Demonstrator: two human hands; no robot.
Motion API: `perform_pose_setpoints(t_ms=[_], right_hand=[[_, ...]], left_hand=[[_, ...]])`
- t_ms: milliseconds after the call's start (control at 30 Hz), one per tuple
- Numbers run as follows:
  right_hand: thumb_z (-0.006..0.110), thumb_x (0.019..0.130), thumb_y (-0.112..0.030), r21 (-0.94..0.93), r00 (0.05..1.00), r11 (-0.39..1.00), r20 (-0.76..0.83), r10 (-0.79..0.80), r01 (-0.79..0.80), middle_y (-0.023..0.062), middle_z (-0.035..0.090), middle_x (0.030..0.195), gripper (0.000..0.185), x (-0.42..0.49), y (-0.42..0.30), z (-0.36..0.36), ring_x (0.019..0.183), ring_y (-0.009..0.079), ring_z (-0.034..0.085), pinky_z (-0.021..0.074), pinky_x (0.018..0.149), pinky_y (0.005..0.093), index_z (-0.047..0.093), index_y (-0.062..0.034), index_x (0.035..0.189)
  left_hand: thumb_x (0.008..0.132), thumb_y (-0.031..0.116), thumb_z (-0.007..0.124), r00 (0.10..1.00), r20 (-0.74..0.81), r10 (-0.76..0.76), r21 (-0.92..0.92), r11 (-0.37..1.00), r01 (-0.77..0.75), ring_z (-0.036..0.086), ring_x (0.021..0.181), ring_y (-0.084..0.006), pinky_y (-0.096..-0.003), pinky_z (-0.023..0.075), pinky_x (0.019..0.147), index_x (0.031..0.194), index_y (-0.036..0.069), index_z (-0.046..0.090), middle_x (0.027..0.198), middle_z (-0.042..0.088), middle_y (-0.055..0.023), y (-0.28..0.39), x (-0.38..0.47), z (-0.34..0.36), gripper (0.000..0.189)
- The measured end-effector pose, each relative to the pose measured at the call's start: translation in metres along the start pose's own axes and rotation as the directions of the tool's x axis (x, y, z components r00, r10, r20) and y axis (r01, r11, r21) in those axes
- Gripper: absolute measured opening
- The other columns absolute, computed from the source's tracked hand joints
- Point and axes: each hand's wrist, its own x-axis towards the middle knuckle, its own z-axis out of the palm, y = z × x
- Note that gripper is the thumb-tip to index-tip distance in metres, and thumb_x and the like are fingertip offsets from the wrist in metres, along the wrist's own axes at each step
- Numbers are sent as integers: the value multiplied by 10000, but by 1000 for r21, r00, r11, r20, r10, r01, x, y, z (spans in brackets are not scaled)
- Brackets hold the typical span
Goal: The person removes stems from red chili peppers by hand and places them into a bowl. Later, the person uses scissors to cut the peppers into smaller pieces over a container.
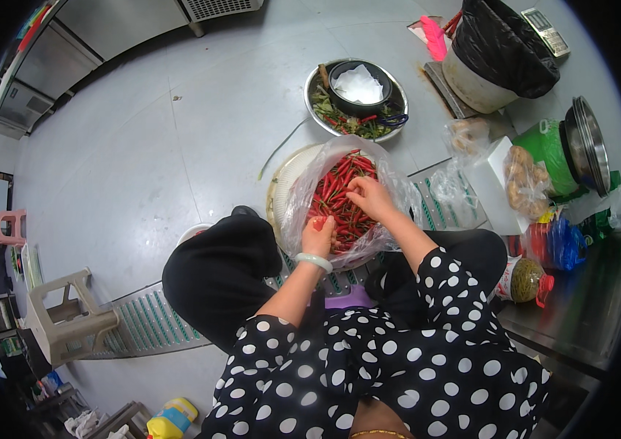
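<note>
A clear plastic bag (297, 203) full of red chili peppers (343, 170) lies open before me, set in a round white basket (280, 186). My left hand (318, 236), a pale bangle at its wrist, is closed around something red, apparently chilies, at the near left of the pile. Over the right part of the chilies is my right hand (368, 197), fingertips bent down at them; whether it pinches one is too small to tell. Beyond the bag, a steel bowl (310, 112) holds green stems, a few red chilies and a black bowl (358, 110) with white paper inside.
To the right are a lined bucket (480, 82), a white box (494, 186), bagged round items (521, 181), stacked steel bowls (590, 148) and a red-capped jar (525, 280). A plastic stool (63, 324) stands left by the drain grate (151, 321). Part of a white bowl (189, 233) shows behind my left knee.
</note>
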Motion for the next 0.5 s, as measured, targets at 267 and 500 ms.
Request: perform_pose_setpoints(t_ms=[267,500], right_hand=[[529,818,-104,912,834,95,318,452,-399,56,553,818,111,-33,-33,19,726,139,558,482,617,259,464,-58,894],[562,807,-196,760,859,434,315,404,-483,12,549,759,132,-54,-40,35,675,97,522,415,590,228,513,-74,819]], left_hand=[[820,171,548,992,90,87,40,995,-91,447,480,-60,-198,400,422,946,59,533,627,509,18,-4,2,2,170],[824,135,541,986,31,163,-107,981,-159,425,466,-47,-172,352,406,941,79,524,639,501,27,-7,10,-2,131]])
